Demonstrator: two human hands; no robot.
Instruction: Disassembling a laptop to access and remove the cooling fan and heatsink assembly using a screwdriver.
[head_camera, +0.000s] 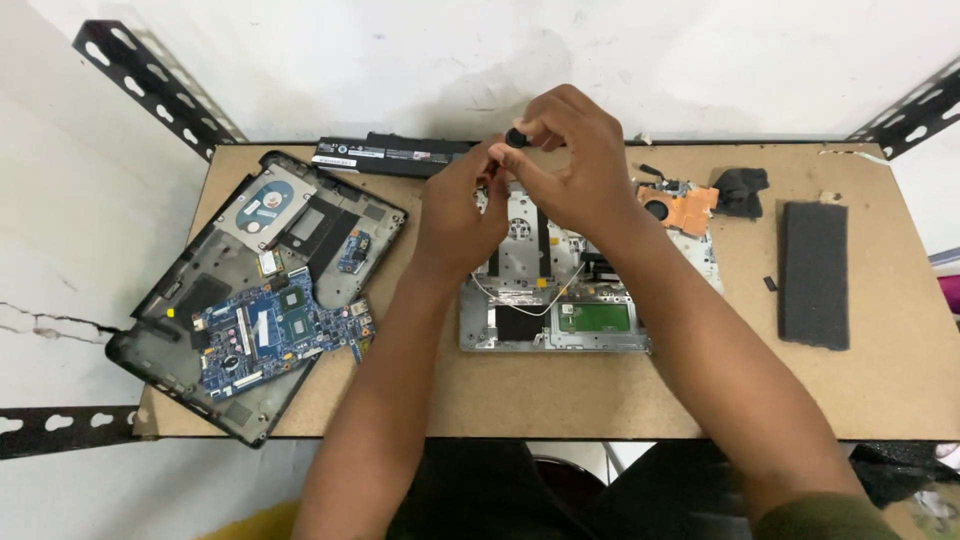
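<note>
Up high, small black round part (517, 137) pinched between right hand (570, 165) fingers (535, 130), left hand (455, 215) fingers alongside.

Bare board lies between the laptop base (255, 290) and silver frame (550, 320), also before the foam pad (813, 272).

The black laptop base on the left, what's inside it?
Inside the black laptop base lie a blue circuit board, a silver hard drive and a small blue board. Whatever sits beneath them is covered.
</note>
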